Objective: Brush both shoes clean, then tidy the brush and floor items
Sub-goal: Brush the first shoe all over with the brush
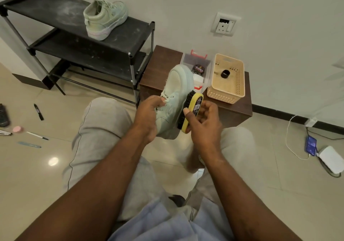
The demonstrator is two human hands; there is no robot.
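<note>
While I watch through the head camera, the left hand [149, 114] grips a pale green shoe [175, 91] at the laces. Its fingers curl round the upper, and the toe points away from me. The right hand [202, 127] holds the brush [191, 110], thumb on its yellow back and fingers curled round the far edge. The black bristles press against the shoe's side near the sole. Shoe and brush are held above my knees, in front of a low brown table [162, 60].

On that table I see a clear box [188, 58] with a polish tin [198, 69] in it. Just beside the box is a cream basket [223, 95] holding a small black cap [225, 73]. The second shoe [104, 19] stands on the top shelf of a black rack [55, 8], heel toward me.

On the floor [55, 166] to my left lie a marker [38, 112], a pen [37, 135], a pink disc [18, 129] and a blue file [29, 145]. To my right a phone [310, 145] lies on a cable.
</note>
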